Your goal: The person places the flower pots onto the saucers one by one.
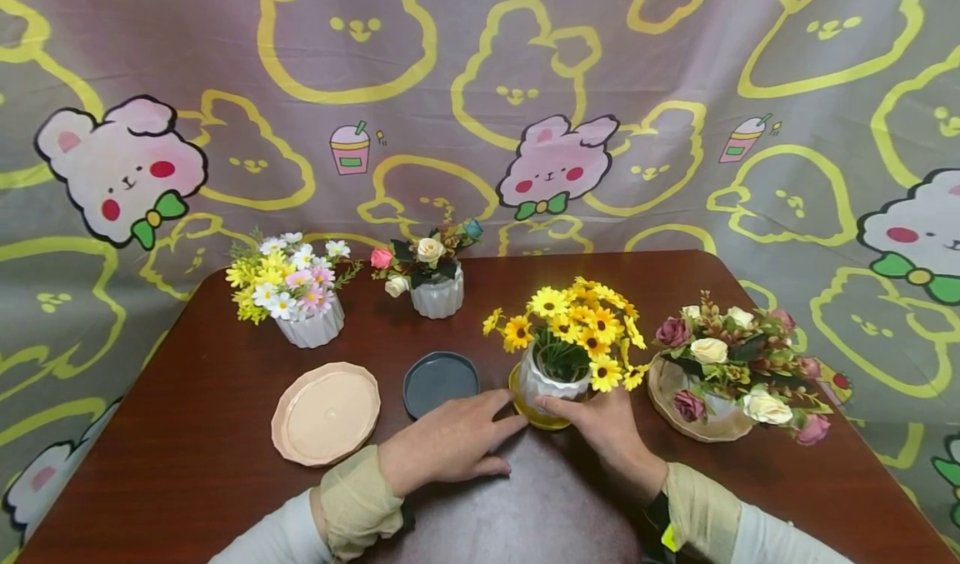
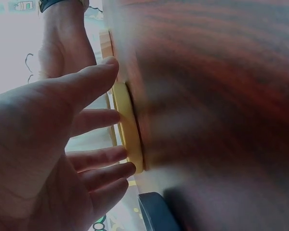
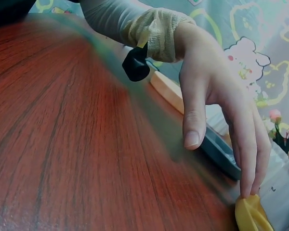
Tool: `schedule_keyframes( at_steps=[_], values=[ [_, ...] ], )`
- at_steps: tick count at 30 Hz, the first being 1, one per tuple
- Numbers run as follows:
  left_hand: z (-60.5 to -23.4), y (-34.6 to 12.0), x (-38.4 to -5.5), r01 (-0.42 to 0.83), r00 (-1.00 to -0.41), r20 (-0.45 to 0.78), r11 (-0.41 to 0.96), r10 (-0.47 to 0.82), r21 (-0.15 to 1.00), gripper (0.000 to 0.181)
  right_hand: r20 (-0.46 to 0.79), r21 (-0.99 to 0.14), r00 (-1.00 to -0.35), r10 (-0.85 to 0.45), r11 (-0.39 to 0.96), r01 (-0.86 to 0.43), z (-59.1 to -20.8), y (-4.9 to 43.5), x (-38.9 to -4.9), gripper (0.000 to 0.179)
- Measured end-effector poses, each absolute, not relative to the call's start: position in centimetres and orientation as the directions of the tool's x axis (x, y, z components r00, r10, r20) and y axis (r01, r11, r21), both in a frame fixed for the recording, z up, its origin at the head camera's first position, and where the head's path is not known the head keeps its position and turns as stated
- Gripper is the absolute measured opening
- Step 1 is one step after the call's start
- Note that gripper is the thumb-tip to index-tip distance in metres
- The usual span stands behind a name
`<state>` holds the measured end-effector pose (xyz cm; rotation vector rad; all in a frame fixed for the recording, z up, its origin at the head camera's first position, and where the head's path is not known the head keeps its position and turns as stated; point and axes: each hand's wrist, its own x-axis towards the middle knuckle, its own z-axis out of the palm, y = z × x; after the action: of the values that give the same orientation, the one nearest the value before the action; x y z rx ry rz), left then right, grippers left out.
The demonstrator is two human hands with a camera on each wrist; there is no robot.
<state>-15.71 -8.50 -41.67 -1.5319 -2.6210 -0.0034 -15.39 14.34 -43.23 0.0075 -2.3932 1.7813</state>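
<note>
In the head view a ribbed white pot (image 1: 551,385) of yellow daisy-like flowers (image 1: 585,322) sits over a yellow saucer (image 1: 546,422), right of the table's middle. My right hand (image 1: 611,435) grips this pot from the right; the thumb lies across its near side and the fingers are hidden behind. From the left, my left hand (image 1: 453,439) reaches to the saucer with fingers extended. The left wrist view has its fingertips right at the rim of the yellow saucer (image 2: 127,127), and the right wrist view shows them touching the saucer (image 3: 251,214) from above.
A dark blue-grey saucer (image 1: 441,385) and a larger peach saucer (image 1: 326,414) lie to the left. Behind them stand white pots of mixed daisies (image 1: 311,326) and roses (image 1: 438,296). At right, a rose arrangement (image 1: 742,364) stands on a beige saucer (image 1: 663,393). A patterned cloth hangs behind the table.
</note>
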Motion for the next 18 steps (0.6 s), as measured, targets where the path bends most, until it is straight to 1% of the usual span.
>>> schedule_keyframes(
  at_steps=[7,14,18],
  values=[
    [-41.64,-8.54,-15.66,0.868,-0.490,0.079,0.495,0.868,-0.046,0.063,0.101,-0.960,-0.989,0.105,0.273,-0.069,-43.50,14.31,-15.50,0.087],
    [-41.74,-8.55,-15.73,0.868,-0.490,0.081,0.494,0.868,-0.042,0.062,0.083,-0.946,-0.991,0.106,0.320,-0.045,-43.65,14.19,-15.68,0.084],
    [-41.73,-8.58,-15.76,0.868,-0.492,0.079,0.495,0.867,-0.039,0.063,0.078,-0.949,-0.991,0.107,0.311,-0.041,-43.60,14.18,-15.76,0.085]
  ],
)
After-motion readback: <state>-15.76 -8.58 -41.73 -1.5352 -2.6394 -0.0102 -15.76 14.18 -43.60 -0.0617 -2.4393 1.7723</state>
